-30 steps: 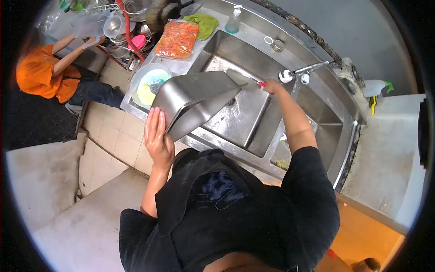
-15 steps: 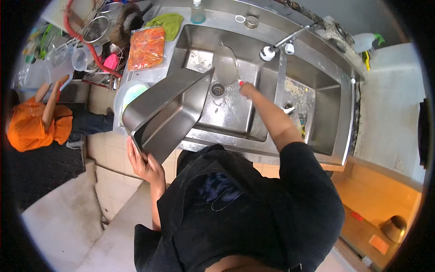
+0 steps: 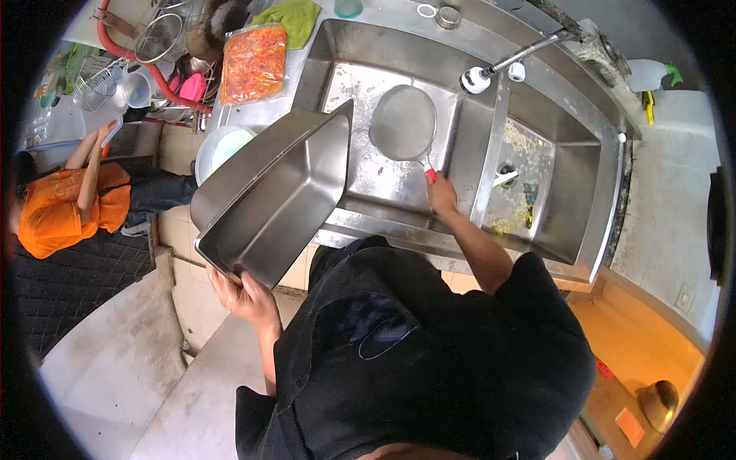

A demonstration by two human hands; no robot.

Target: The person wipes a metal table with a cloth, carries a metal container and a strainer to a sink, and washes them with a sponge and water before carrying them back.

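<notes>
At the far left a co-worker in an orange shirt (image 3: 57, 211) stands with both arms lifted toward a dish rack (image 3: 92, 84) full of cups and sieves. Next comes the person's own left hand (image 3: 241, 295), low in the picture and closed on the lower rim of a deep steel pan (image 3: 268, 199). The pan is held tilted with its open side up toward the camera, and its upper end reaches over the left edge of the sink (image 3: 383, 222). Behind the pan a white bowl (image 3: 222, 146) stands on the steel bench (image 3: 230, 113). Farther back lie a clear bag of orange food (image 3: 254, 61) and a green cloth (image 3: 291, 17). In the left basin a round strainer (image 3: 402, 123) hangs above the wet bottom. The right hand (image 3: 442, 195) is clenched on its red handle (image 3: 431, 175) – just over the front wall of the basin. To the right, the spray head of the faucet (image 3: 475, 79) points down at the divider, and the right basin (image 3: 529, 169) holds food scraps. A spray bottle (image 3: 648, 75) lies at the far right, well apart from both hands.
</notes>
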